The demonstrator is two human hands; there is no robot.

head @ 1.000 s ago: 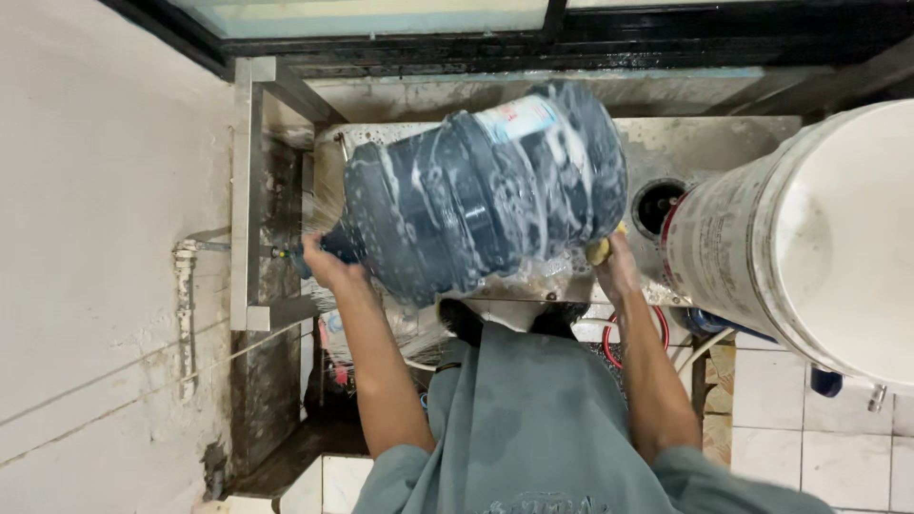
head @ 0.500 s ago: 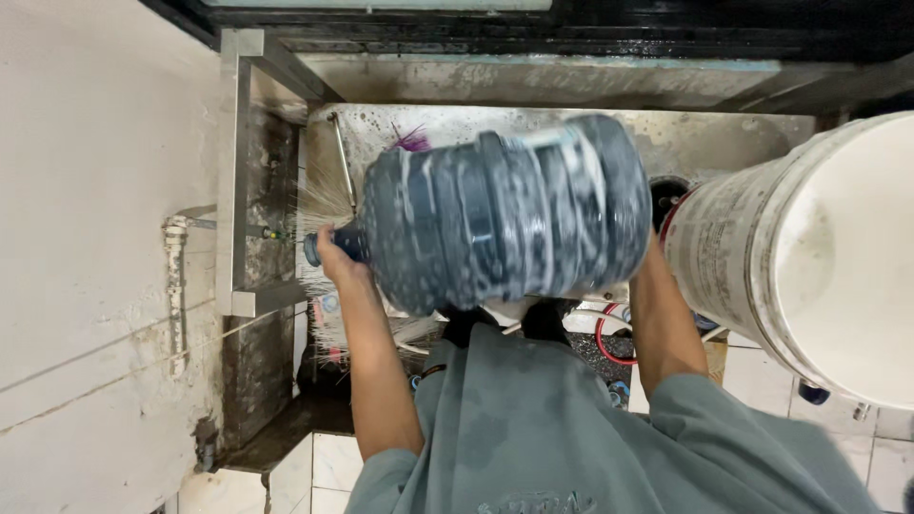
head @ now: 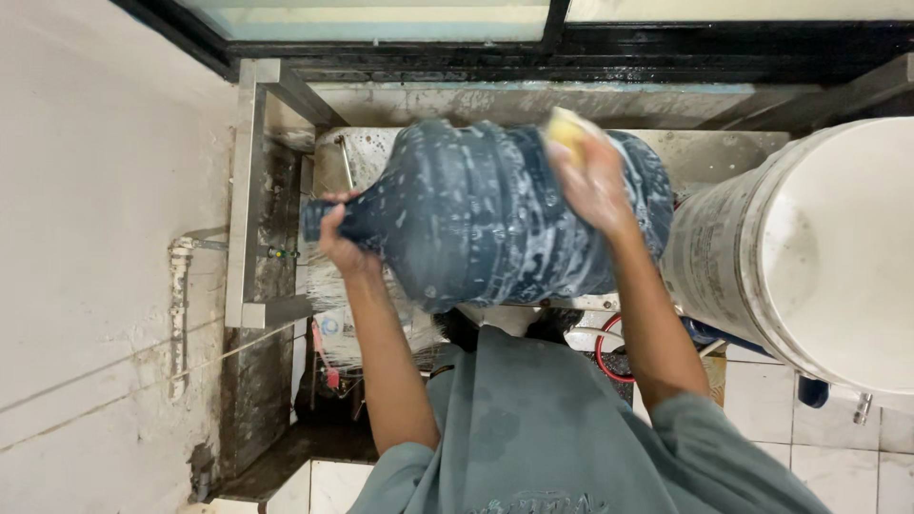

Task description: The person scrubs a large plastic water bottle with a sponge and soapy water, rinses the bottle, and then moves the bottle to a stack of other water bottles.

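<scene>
A large dark blue water jug (head: 476,219) lies on its side over a steel sink (head: 705,152), streaked with soap foam. My left hand (head: 341,238) grips its narrow neck, which points left. My right hand (head: 590,176) rests on top of the jug's body and presses a yellow sponge (head: 568,128) against it. The sponge shows only partly above my fingers.
A big white bucket (head: 809,257) lies on its side at the right, close to the jug's base. A metal frame (head: 252,190) and a white wall with a pipe (head: 178,314) stand at the left. A red hose loop (head: 609,352) lies below the sink. White floor tiles (head: 762,400) run along the lower right.
My right hand moved from under the jug's right end up onto its top with the sponge. The jug stayed on its side, neck left, and is more foamy.
</scene>
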